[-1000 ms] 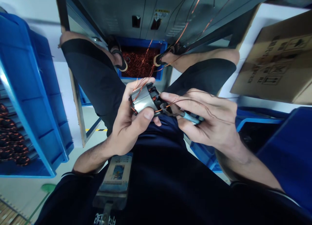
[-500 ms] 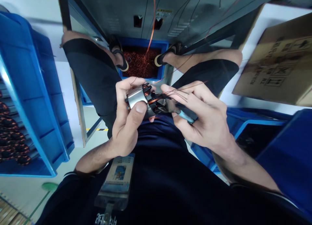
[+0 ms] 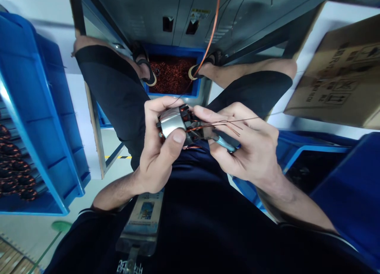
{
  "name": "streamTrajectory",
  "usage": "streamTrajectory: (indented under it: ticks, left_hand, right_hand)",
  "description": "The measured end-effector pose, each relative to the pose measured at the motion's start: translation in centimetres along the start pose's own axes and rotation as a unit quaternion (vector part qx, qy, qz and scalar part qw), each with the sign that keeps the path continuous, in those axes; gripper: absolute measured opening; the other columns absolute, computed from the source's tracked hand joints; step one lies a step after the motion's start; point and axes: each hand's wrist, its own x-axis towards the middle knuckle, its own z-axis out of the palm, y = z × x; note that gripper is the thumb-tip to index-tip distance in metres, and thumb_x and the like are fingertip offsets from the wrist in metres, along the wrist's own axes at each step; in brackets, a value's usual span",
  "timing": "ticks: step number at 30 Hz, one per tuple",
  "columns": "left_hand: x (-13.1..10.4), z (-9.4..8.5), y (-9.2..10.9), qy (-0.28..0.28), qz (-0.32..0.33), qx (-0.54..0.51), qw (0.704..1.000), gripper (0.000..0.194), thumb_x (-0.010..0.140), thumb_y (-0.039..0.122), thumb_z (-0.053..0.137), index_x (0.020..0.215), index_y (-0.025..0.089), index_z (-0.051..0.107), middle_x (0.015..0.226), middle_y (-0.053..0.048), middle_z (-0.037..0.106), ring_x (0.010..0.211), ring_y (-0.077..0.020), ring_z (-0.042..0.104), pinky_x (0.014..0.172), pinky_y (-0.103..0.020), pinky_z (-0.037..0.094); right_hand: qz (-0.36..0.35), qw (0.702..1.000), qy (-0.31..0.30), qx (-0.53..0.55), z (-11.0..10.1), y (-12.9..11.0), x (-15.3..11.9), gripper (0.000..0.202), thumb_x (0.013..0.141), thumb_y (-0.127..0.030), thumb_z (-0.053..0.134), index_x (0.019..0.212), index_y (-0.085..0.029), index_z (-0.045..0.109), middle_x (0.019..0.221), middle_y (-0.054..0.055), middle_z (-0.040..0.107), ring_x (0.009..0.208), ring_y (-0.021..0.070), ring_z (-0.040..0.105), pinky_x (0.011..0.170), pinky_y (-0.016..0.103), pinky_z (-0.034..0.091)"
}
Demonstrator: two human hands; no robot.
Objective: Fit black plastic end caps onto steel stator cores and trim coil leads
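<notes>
stator (image 3: 172, 123): one; steel body, copper windings; held above the lap between the knees, wire end facing the right grip.

left grip (image 3: 156, 147): closed round the stator, thumb on the near side, remaining fingers over the far side.

right grip (image 3: 252, 147): holding the cutter (image 3: 224, 142); blue handles in the palm, blades at the stator's wire end. cannot tell whether the blades are closed on a wire.

wires (image 3: 224, 122): several; from the stator's end across the right fingers, with loose ends there; one thinner line runs on to the right.

changes: stator slightly further right than half a second ago. strand (image 3: 214, 25) swung from over the scrap (image 3: 172, 74) to over the right foot (image 3: 192, 73). fewer stray wires above the stator than one second ago.

reading: work appears centred on the wire end; both grips engaged, wires gathered beside the blades, the strand hanging well away from them.

surroundings: scrap bin (image 3: 198, 90), one, blue, between the feet. crate (image 3: 59, 147), one, blue, at left, with wound parts (image 3: 20, 167) in rows. carton (image 3: 341, 76), one, at right. badge (image 3: 144, 214), one, on the shirt.
</notes>
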Motion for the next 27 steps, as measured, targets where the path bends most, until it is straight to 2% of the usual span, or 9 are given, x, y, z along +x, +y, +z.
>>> streamTrajectory:
  ticks: [4, 9, 12, 14, 16, 18, 21, 24, 27]
  left_hand:
    - [-0.1, 0.0, -0.5, -0.018, 0.000, -0.034, 0.999, 0.047, 0.098, 0.059, 0.088, 0.139, 0.040, 0.076, 0.139, -0.005, 0.072, 0.129, -0.0349, 0.071, 0.122, -0.058, 0.061]
    - [0.2, 0.3, -1.0, -0.005, -0.011, -0.094, 0.996, 0.037, 0.097, 0.048, 0.092, 0.129, 0.043, 0.075, 0.134, 0.000, 0.076, 0.126, -0.0292, 0.075, 0.115, -0.050, 0.066]
    - [0.5, 0.7, -0.6, 0.003, -0.025, -0.127, 0.992, 0.026, 0.102, 0.050, 0.087, 0.120, 0.038, 0.073, 0.128, -0.003, 0.078, 0.115, -0.0272, 0.077, 0.097, -0.043, 0.070]
    - [0.7, 1.1, 0.0, 0.011, -0.025, -0.146, 0.989, 0.018, 0.107, 0.048, 0.081, 0.115, 0.034, 0.072, 0.123, -0.004, 0.077, 0.099, -0.0227, 0.075, 0.080, -0.036, 0.068]
    - [0.8, 1.5, 0.5, 0.021, -0.020, -0.155, 0.988, 0.015, 0.110, 0.044, 0.079, 0.114, 0.031, 0.071, 0.121, -0.004, 0.076, 0.088, -0.0189, 0.071, 0.070, -0.031, 0.064]
    - [0.7, 1.9, 0.8, 0.030, -0.019, -0.148, 0.988, 0.016, 0.110, 0.043, 0.079, 0.114, 0.030, 0.070, 0.122, -0.004, 0.075, 0.091, -0.0196, 0.073, 0.074, -0.032, 0.067]
    - [0.6, 2.1, 0.9, 0.022, -0.022, -0.124, 0.992, 0.022, 0.111, 0.048, 0.077, 0.115, 0.030, 0.066, 0.125, -0.007, 0.073, 0.116, -0.0278, 0.077, 0.099, -0.044, 0.073]
    - [0.5, 2.0, 0.6, 0.014, -0.002, -0.080, 0.997, 0.022, 0.112, 0.052, 0.074, 0.116, 0.032, 0.065, 0.128, -0.007, 0.071, 0.132, -0.0308, 0.073, 0.121, -0.052, 0.066]
    - [0.3, 1.8, 0.1, 0.014, 0.038, -0.022, 0.999, 0.024, 0.109, 0.056, 0.076, 0.115, 0.036, 0.066, 0.129, -0.005, 0.069, 0.134, -0.0324, 0.072, 0.125, -0.053, 0.062]
  right_hand:
    - [-0.008, 1.000, 0.015, 0.006, 0.3, 0.2, 0.0, 0.056, 0.097, -0.005, 0.069, 0.146, -0.029, 0.082, 0.115, 0.003, 0.088, 0.074, 0.0147, 0.068, 0.070, 0.031, 0.064]
    - [0.042, 0.998, -0.008, 0.049, 0.6, 0.8, 0.0, 0.048, 0.100, -0.007, 0.073, 0.141, -0.028, 0.085, 0.105, 0.000, 0.088, 0.070, 0.0131, 0.069, 0.069, 0.029, 0.063]
    - [0.048, 0.998, 0.002, 0.045, 0.5, 1.3, -0.2, 0.056, 0.098, -0.005, 0.069, 0.146, -0.030, 0.084, 0.111, 0.002, 0.088, 0.072, 0.0153, 0.071, 0.072, 0.032, 0.064]
    - [0.043, 0.999, -0.003, 0.009, 0.3, 1.4, -0.3, 0.060, 0.098, -0.008, 0.067, 0.152, -0.030, 0.080, 0.110, 0.004, 0.084, 0.080, 0.0190, 0.071, 0.079, 0.037, 0.066]
    - [0.045, 0.998, -0.020, -0.033, 0.1, 1.3, -0.5, 0.062, 0.099, -0.014, 0.067, 0.159, -0.029, 0.076, 0.109, 0.007, 0.076, 0.091, 0.0238, 0.073, 0.088, 0.044, 0.068]
    - [0.049, 0.996, -0.027, -0.063, -0.1, 0.9, -0.6, 0.063, 0.100, -0.017, 0.066, 0.161, -0.030, 0.074, 0.113, 0.009, 0.070, 0.104, 0.0285, 0.074, 0.094, 0.050, 0.068]
    - [0.050, 0.995, -0.026, -0.085, 0.0, 0.3, -0.5, 0.064, 0.102, -0.019, 0.065, 0.164, -0.034, 0.069, 0.121, 0.010, 0.067, 0.116, 0.0317, 0.075, 0.099, 0.054, 0.068]
    - [0.035, 0.995, -0.008, -0.097, 0.2, 0.0, -0.2, 0.063, 0.103, -0.022, 0.064, 0.165, -0.034, 0.066, 0.124, 0.009, 0.068, 0.117, 0.0315, 0.075, 0.103, 0.057, 0.068]
    - [0.031, 0.994, 0.006, -0.107, 0.3, -0.2, 0.0, 0.060, 0.103, -0.022, 0.064, 0.162, -0.033, 0.070, 0.122, 0.009, 0.068, 0.115, 0.0307, 0.075, 0.103, 0.056, 0.067]
